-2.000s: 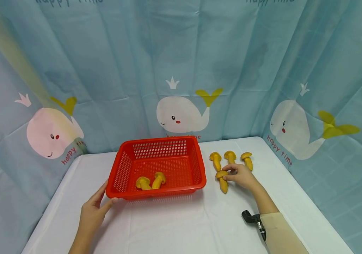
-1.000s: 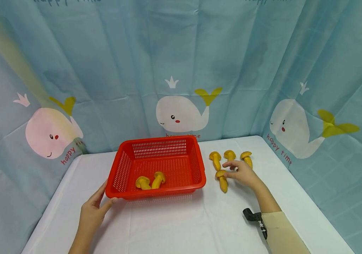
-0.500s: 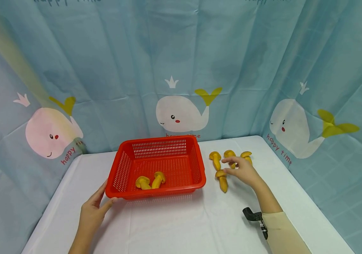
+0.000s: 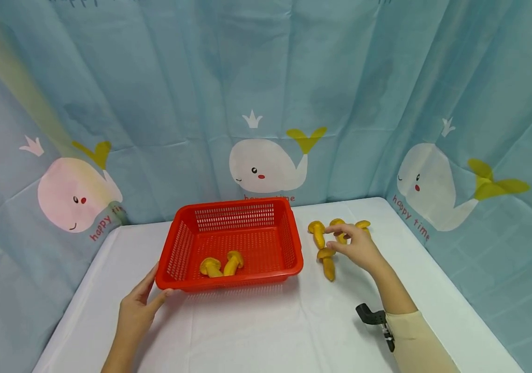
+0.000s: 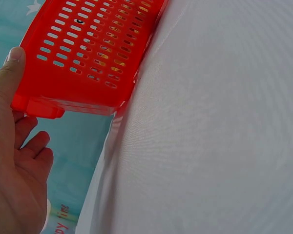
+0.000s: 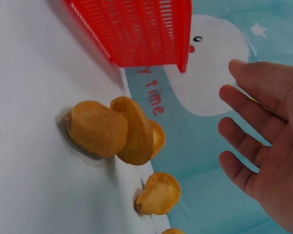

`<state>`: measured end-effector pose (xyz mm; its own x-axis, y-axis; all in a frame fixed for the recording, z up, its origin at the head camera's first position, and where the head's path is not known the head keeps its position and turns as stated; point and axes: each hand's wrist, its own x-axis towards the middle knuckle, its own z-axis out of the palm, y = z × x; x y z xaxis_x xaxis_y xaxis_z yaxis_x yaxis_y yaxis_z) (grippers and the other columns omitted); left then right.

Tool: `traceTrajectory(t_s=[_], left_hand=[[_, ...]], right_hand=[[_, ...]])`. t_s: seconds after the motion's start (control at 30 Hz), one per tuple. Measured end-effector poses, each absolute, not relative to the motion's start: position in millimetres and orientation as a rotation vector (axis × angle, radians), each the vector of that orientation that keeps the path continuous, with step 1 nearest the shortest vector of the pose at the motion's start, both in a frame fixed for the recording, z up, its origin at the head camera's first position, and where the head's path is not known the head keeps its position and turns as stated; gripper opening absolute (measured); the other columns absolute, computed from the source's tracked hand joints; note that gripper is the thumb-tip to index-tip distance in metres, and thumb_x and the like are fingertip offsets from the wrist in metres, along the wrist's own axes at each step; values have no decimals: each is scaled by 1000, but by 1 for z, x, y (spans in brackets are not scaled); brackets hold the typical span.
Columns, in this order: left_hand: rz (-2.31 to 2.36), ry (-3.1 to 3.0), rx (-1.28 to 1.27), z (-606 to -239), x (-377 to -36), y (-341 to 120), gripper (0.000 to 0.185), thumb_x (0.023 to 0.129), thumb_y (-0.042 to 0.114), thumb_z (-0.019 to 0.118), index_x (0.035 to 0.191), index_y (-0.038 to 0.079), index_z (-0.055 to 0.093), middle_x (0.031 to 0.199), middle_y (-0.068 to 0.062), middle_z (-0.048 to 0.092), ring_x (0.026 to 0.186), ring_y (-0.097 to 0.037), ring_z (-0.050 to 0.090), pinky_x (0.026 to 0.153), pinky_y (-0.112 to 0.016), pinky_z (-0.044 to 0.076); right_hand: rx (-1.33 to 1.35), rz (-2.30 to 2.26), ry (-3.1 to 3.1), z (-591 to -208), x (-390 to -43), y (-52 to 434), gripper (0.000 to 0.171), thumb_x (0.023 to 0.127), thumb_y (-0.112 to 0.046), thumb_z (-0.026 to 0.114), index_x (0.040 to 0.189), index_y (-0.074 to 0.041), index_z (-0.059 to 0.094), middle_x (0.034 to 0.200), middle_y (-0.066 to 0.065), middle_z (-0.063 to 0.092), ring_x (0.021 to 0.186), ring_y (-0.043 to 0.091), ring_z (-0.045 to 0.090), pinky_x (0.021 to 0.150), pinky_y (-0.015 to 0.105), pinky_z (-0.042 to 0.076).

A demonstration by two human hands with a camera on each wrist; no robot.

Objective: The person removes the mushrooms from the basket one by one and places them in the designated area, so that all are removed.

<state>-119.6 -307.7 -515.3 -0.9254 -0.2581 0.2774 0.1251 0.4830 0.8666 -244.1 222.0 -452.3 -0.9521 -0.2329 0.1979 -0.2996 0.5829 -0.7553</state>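
1 red basket (image 4: 289,243) stands on the white desk (image 4: 256,331), and 2 yellow toy mushrooms (image 4: 221,266) lie side by side in it near its front wall. To the right of the basket, on the desk, lie 4 more mushrooms: 1 nearest the front (image 4: 327,263), lying on its side with the cap toward the back, and 3 in a row behind it, the left one (image 4: 316,233), the middle one (image 4: 340,230) and the right one (image 4: 363,226).

The left hand (image 4: 136,311) rests at the basket's front left corner, thumb laid against the rim and the other fingers loosely curled below it; in the left wrist view the thumb (image 5: 7,73) presses on the red rim (image 5: 36,105) without wrapping round it.

The right hand (image 4: 356,246) hovers over the row of 3, fingers spread and relaxed, holding nothing. In the right wrist view its open fingers (image 6: 246,114) are apart from the mushrooms below; I cannot tell whether a fingertip touches the middle one. A black strap device (image 4: 374,318) sits at the right wrist, at the edge of a beige sleeve (image 4: 415,344).
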Motion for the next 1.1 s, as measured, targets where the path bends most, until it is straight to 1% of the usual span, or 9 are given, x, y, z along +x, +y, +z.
traceTrajectory(t_s=[0.13, 0.27, 0.4, 0.5, 0.57, 0.7, 0.83, 0.93, 1.1], left_hand=[[-1448, -2357, 110, -513, -120, -309, 74, 88, 14, 81, 153, 28, 48, 156, 1, 50, 140, 8, 42, 104, -8, 39], [-1437, -2361, 123, -513, -121, -308, 73, 89, 16, 80, 154, 26, 48, 156, 2, 50, 140, 8, 42, 105, -15, 41], [-1423, -2372, 144, -514, -121, -308, 73, 89, 18, 80, 154, 26, 47, 156, 2, 50, 140, 9, 42, 104, -12, 41], [-1416, -2382, 159, -514, -120, -307, 73, 89, 20, 80, 154, 27, 47, 156, 3, 50, 140, 8, 42, 104, -11, 40], [-1414, -2387, 159, -514, -120, -306, 73, 89, 21, 80, 154, 28, 47, 156, 3, 49, 140, 8, 41, 104, -12, 41], [-1436, -2364, 131, -514, -120, -307, 73, 89, 18, 81, 154, 27, 48, 156, 2, 50, 140, 8, 42, 104, -12, 41], [-1447, -2347, 114, -516, -121, -308, 73, 89, 14, 81, 153, 27, 49, 155, 1, 51, 139, 9, 42, 103, -8, 40], [-1450, -2346, 110, -516, -121, -308, 72, 89, 13, 80, 153, 26, 49, 155, 1, 51, 139, 9, 42, 103, -6, 39], [-1467, -2336, 104, -517, -120, -309, 72, 89, 13, 80, 153, 26, 49, 155, 0, 51, 139, 9, 42, 104, -6, 39]], right_hand=[[505, 1382, -2677, -448, -244, 213, 32, 91, -24, 80, 122, -15, 73, 123, 5, 71, 114, 35, 60, 101, 59, 47], [533, 1413, -2660, -440, -242, 200, 32, 91, -28, 80, 121, -17, 74, 119, 3, 73, 115, 32, 60, 103, 58, 47], [595, 1377, -2664, -433, -242, 185, 30, 92, -27, 79, 121, -20, 74, 121, 0, 73, 115, 28, 60, 101, 51, 50], [638, 1368, -2661, -429, -242, 174, 30, 93, -26, 78, 122, -23, 74, 123, -3, 72, 115, 25, 60, 97, 46, 51], [637, 1393, -2660, -426, -242, 167, 30, 93, -25, 78, 122, -24, 74, 124, -3, 70, 115, 24, 59, 96, 45, 53], [633, 1390, -2670, -417, -242, 152, 30, 92, -29, 78, 122, -27, 74, 123, -1, 68, 113, 23, 59, 91, 47, 57], [692, 1375, -2675, -410, -245, 139, 31, 92, -31, 78, 123, -28, 73, 124, 0, 69, 115, 25, 59, 96, 49, 55], [768, 1382, -2659, -405, -248, 129, 32, 93, -29, 77, 124, -26, 72, 125, 0, 69, 119, 26, 59, 100, 50, 52], [867, 1348, -2643, -399, -253, 111, 31, 94, -28, 77, 125, -26, 72, 126, -1, 69, 120, 21, 59, 102, 47, 51]])
